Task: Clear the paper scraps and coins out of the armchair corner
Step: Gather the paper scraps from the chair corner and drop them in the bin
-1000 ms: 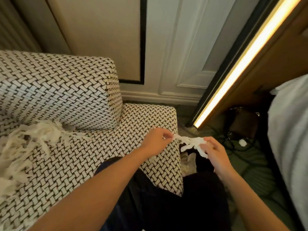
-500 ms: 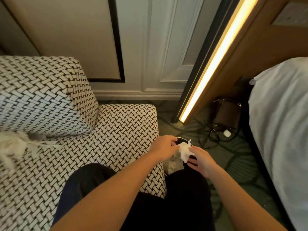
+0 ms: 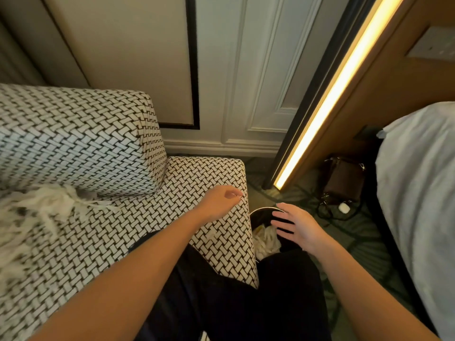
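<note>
The armchair [image 3: 103,242] has black-and-white woven fabric. Beside its right edge stands a dark round bin [image 3: 261,212] on the floor, with crumpled white paper scraps [image 3: 267,241] inside. My right hand [image 3: 299,226] hovers over the bin with fingers spread and holds nothing. My left hand [image 3: 220,201] is above the seat's right edge, fingers loosely curled, empty. A small pale scrap [image 3: 212,234] lies on the seat near the edge. No coins are visible.
A white fringed throw [image 3: 41,207] lies on the seat at the left, below the back cushion [image 3: 73,141]. A lit light strip [image 3: 332,94], a brown bag [image 3: 343,179] with cables, and a bed [image 3: 418,193] are on the right. My dark-trousered legs fill the bottom.
Both hands held a white paper scrap above the bin; now it is gone from them and they have parted, the left back over the seat edge, the right open over the bin.
</note>
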A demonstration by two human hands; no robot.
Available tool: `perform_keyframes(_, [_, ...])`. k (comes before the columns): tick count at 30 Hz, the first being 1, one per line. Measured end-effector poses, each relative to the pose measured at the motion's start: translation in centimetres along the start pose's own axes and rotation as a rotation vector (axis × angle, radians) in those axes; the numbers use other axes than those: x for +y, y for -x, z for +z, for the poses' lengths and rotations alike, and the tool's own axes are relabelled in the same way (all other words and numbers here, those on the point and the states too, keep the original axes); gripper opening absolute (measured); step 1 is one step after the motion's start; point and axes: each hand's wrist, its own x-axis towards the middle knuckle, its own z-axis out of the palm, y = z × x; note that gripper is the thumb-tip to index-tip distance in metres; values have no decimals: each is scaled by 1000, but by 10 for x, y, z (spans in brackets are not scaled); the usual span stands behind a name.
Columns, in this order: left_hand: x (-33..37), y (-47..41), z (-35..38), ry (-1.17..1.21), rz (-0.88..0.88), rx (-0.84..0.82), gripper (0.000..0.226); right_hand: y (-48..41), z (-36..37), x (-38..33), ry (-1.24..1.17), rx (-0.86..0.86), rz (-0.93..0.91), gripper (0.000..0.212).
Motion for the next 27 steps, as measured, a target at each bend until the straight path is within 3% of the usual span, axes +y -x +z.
perform_keyframes(6, [-42,42,-55,56,-35,170,27,26,76,-20,65,-70,-141,28])
perform_keyframes(15, [-129,111,-107,135,-216,320,26,45,205,-11,333,-311,-245,21])
perform_keyframes(21, [-187,150,-132,172,-353,422,29,42,287,12,511,-409,-275,23])
perform_keyframes(27, [-231,163,-156,236,-480,630,31,30,348,37,765,-435,-446,29])
